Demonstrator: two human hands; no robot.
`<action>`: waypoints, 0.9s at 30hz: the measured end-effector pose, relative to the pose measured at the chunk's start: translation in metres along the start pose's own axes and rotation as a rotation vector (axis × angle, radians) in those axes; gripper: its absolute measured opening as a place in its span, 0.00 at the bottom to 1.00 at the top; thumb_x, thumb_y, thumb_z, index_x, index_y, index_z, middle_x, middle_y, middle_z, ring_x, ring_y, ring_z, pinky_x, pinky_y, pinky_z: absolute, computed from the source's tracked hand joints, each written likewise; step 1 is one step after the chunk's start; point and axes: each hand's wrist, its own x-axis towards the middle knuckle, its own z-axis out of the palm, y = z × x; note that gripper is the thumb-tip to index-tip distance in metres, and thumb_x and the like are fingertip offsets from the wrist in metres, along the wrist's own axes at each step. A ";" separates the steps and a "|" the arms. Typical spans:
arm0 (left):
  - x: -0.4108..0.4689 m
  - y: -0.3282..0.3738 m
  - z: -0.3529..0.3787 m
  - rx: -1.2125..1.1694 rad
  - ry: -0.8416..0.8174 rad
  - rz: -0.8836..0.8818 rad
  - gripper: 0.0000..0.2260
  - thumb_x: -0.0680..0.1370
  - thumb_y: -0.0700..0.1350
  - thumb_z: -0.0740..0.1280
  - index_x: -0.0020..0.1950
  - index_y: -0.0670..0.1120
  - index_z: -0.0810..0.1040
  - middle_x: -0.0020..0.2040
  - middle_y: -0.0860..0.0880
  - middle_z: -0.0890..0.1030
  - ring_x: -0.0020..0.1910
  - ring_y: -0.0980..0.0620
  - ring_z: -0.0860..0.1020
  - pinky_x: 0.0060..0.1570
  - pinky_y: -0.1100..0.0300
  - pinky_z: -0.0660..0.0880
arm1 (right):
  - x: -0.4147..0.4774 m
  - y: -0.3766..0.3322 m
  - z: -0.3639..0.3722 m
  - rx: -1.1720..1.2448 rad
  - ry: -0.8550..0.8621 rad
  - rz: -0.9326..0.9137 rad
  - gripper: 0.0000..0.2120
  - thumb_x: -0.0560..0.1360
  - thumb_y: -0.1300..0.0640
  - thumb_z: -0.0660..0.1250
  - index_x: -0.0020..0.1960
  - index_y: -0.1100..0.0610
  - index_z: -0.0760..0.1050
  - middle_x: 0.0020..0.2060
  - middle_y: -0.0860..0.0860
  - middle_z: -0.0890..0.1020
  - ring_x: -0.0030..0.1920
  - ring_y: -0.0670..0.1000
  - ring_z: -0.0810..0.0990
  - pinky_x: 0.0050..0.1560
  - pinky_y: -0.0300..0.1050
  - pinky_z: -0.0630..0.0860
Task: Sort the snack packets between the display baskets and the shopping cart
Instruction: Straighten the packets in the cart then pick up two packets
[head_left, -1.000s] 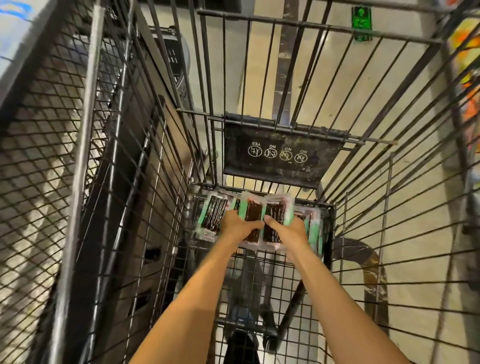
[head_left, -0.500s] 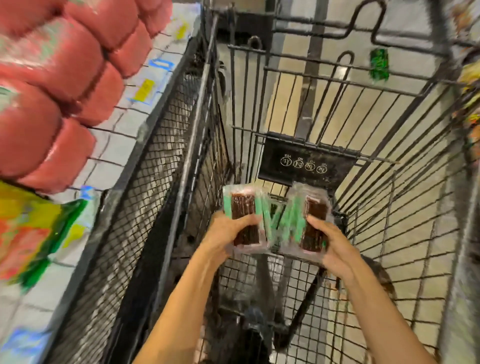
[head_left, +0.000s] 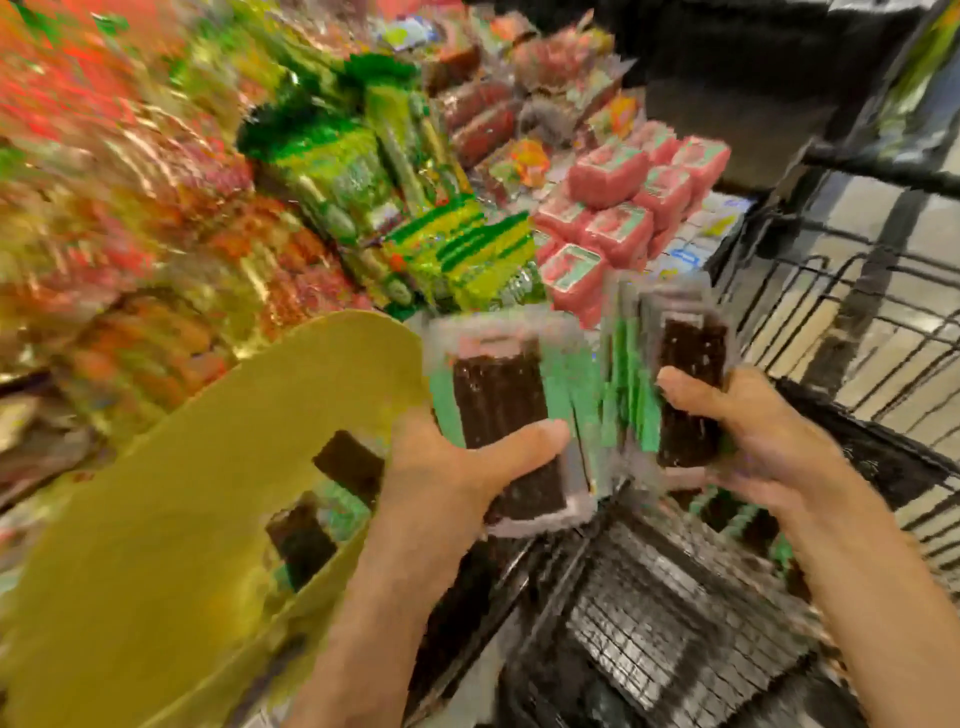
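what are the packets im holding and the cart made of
The packets: likely clear, glossy plastic film with green print; the dark snack shows through. Blur leaves finer detail open. The cart: dark metal wire, possibly coated; thin crossing bars form an open grid.

A heap of pink packs (head_left: 608, 176) lies at the upper middle, each with a green-edged label on its face, piled several deep. Just left of them sit green and yellow striped bags (head_left: 462, 254), and behind those stand taller green bags (head_left: 332, 156). Red and orange bags (head_left: 104, 171) fill the far left, too smeared by blur to make out singly. A broad yellow board (head_left: 171, 519) with a rounded top leans across the lower left. Small blue and yellow labels (head_left: 685, 254) lie on a pale strip right of the pink packs. A dark panel (head_left: 753, 62) stands at the upper right, and pale floor (head_left: 930, 228) shows at the right edge.
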 end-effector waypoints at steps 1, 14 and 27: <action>-0.009 0.014 -0.020 -0.025 0.046 0.036 0.33 0.46 0.57 0.81 0.48 0.49 0.81 0.44 0.47 0.85 0.43 0.45 0.84 0.43 0.45 0.80 | 0.004 -0.012 0.023 -0.028 -0.069 -0.004 0.21 0.51 0.47 0.81 0.42 0.51 0.83 0.36 0.50 0.83 0.36 0.48 0.82 0.34 0.48 0.80; -0.024 0.021 -0.170 -0.167 0.381 -0.475 0.07 0.69 0.34 0.75 0.43 0.37 0.78 0.24 0.46 0.80 0.19 0.52 0.78 0.14 0.63 0.69 | 0.088 -0.014 0.216 -0.701 -0.552 0.178 0.10 0.71 0.64 0.72 0.48 0.52 0.77 0.37 0.46 0.81 0.36 0.42 0.79 0.34 0.29 0.75; 0.033 -0.052 -0.169 0.024 0.485 -0.644 0.27 0.68 0.38 0.78 0.64 0.40 0.73 0.58 0.40 0.79 0.50 0.47 0.78 0.49 0.54 0.76 | 0.124 0.071 0.236 -0.887 -0.444 0.578 0.21 0.70 0.58 0.74 0.59 0.61 0.70 0.52 0.57 0.81 0.46 0.53 0.80 0.47 0.46 0.80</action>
